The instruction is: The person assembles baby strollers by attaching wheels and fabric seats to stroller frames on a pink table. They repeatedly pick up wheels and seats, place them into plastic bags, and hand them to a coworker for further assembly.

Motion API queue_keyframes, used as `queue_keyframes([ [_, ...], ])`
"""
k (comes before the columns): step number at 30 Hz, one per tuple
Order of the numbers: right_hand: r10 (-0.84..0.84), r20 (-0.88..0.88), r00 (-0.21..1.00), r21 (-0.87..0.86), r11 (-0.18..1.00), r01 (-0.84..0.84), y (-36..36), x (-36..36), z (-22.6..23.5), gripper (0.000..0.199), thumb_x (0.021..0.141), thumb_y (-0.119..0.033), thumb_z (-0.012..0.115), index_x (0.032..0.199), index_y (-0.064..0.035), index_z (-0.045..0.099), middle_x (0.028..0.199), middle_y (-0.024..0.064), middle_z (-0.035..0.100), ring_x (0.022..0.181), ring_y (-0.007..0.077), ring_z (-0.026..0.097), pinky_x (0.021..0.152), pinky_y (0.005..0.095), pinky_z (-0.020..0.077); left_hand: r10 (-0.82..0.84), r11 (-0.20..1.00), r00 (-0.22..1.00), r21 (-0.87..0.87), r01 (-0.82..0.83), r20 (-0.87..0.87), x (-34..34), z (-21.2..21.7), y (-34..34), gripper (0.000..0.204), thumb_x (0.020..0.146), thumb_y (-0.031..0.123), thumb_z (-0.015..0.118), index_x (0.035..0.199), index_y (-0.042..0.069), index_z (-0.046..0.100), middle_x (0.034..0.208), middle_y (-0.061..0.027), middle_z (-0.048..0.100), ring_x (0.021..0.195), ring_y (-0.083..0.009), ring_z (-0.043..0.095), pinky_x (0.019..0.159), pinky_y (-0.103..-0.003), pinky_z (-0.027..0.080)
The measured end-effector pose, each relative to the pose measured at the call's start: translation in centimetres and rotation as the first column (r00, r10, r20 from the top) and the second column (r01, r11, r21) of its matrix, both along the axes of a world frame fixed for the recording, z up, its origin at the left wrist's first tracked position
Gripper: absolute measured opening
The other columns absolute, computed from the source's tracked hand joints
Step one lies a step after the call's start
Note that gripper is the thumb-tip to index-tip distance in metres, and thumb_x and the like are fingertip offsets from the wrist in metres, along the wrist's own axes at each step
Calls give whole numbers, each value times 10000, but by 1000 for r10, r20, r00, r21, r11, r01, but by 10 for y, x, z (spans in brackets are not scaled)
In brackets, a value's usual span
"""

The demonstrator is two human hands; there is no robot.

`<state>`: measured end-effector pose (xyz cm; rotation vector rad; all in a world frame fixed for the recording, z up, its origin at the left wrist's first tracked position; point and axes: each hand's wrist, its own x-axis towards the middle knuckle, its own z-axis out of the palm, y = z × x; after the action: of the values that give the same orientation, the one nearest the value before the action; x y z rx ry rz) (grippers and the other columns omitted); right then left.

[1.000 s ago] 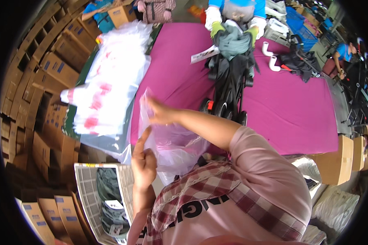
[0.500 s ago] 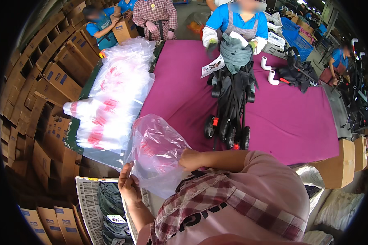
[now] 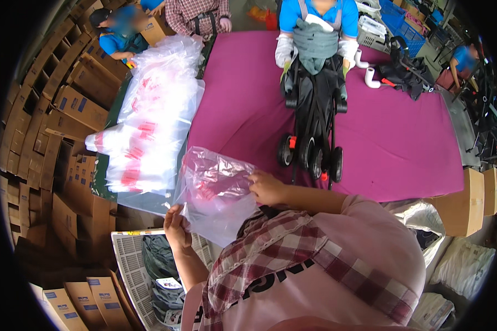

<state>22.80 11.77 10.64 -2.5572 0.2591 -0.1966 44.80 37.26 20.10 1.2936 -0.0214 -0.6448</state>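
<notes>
A clear plastic bag (image 3: 215, 193) with red print is stretched between my two hands in front of my body. My left hand (image 3: 176, 227) pinches its lower left edge, while my right hand (image 3: 268, 188) grips its right edge. Across the table, a folded black stroller (image 3: 310, 118) lies with its wheels toward me and grey-green fabric bundled at its far end. A co-worker in a blue shirt (image 3: 348, 22) has gloved hands on either side of that stroller.
The stroller lies on a magenta cloth-covered table (image 3: 392, 143). A stack of clear bags (image 3: 143, 127) lies at the left. Below is a white basket (image 3: 130, 265) of dark green fabric pieces. Cardboard boxes (image 3: 83, 105) stand further left; another box (image 3: 466, 204) is at the right.
The bag is spread wider and flatter, with my right hand moved up and slightly right. The co-worker's hands have gone down along the stroller's sides, and the loose printed sheet is out of sight.
</notes>
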Motion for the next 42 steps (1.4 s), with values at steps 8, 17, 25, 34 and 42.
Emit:
queue_keyframes([
  [8,89,264,960,43,994,-104,9,13,-18,185,691,-226,735,762,-57,715,975,170,652,1023,356,603,920,445,498,156,983,973,-119,-137,168,-5,47,15,589,839,-114,385,1415,-50,490,1423,-240,542,572,-40,417,512,-164,360],
  [17,-11,-284,959,495,855,156,10,-105,-104,483,764,-319,804,1141,-39,690,1328,216,598,1235,305,575,1008,363,469,-317,941,943,-90,326,98,-35,-6,-83,610,846,-111,401,1455,-118,387,1439,-240,526,603,-77,483,550,-210,406],
  [25,-304,-489,818,509,662,550,-31,-264,-25,340,762,-307,814,969,-46,745,1336,173,607,1203,303,591,997,394,480,-616,774,778,-90,627,126,-129,-16,-250,581,853,-88,431,1433,-120,409,1435,-212,519,646,-165,535,597,-268,449],
  [34,-309,-104,945,708,644,288,-224,-330,-28,478,818,-134,767,1260,-54,604,1278,138,629,1100,243,645,952,383,518,-399,917,905,57,395,151,-169,-15,-420,352,812,-98,463,1150,-66,558,1011,-121,577,582,-174,510,508,-284,407],
  [42,-349,-51,936,445,831,334,-483,-286,-56,315,830,-331,733,995,-63,746,1070,156,718,919,348,692,862,420,537,-376,901,901,314,301,215,-132,-6,-619,24,905,50,533,901,74,537,727,-35,512,644,-160,561,563,-250,429],
])
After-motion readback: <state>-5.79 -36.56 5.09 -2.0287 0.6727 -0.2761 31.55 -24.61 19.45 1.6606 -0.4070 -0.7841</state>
